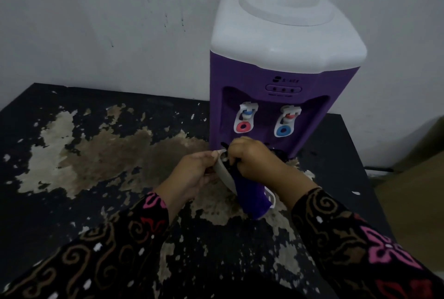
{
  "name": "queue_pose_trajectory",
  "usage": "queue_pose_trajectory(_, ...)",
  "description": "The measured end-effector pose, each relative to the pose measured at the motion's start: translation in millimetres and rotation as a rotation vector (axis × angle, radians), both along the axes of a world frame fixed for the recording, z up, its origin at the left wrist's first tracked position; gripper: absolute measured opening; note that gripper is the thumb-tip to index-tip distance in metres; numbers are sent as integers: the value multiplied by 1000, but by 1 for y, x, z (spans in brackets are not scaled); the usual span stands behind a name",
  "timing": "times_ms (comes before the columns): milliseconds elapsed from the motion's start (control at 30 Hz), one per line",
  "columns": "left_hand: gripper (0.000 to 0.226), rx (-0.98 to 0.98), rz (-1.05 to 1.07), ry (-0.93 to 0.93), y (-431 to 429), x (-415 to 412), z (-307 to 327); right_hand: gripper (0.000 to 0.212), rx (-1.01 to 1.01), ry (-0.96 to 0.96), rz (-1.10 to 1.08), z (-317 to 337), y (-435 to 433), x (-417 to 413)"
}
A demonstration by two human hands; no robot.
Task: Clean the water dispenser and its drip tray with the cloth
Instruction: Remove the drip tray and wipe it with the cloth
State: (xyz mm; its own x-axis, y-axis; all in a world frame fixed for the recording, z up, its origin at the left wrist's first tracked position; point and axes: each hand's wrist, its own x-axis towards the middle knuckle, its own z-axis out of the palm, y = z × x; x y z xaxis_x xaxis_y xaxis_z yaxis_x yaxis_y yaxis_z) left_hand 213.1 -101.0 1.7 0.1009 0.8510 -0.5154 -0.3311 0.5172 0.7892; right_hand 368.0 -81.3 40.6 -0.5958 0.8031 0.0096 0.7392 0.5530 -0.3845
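Note:
A purple water dispenser (271,77) with a white top stands at the back of the table, against the wall. It has two taps, one with a red ring (243,127) and one with a blue ring (284,131). In front of its base I hold the purple drip tray (252,197) off the table, tilted on edge. My left hand (194,173) grips the tray's pale grey rim. My right hand (257,157) grips a dark cloth (280,154) and presses it against the tray's upper end. Most of the cloth is hidden under that hand.
The black table top (60,202) is badly worn, with large pale and brown patches where the coating has peeled. A white wall rises behind it. A brown cardboard-like surface (413,178) stands beyond the table's right edge.

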Motion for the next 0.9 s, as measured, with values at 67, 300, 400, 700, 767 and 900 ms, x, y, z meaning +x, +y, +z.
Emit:
queue_pose_trajectory(67,24,-5,-8,-4,-1,0,1,16,36,31,-43,-2,0,1)
queue_pose_trajectory(300,28,-33,-4,5,0,-4,-4,13,19,82,-78,-12,-8,-4)
queue_pose_trajectory(400,25,-17,5,5,0,-2,-2,14,23,119,-148,-14,-7,-5)
queue_pose_trajectory(700,25,-3,4,15,0,0,-1,17,8,95,-238,-14,-10,-5)
queue_pose_trajectory(767,25,11,-3,23,0,0,-1,19,36,73,-291,-15,-16,-11)
queue_pose_trajectory(900,24,6,14,35,0,0,-2,26,-19,66,-269,-17,-33,-26)
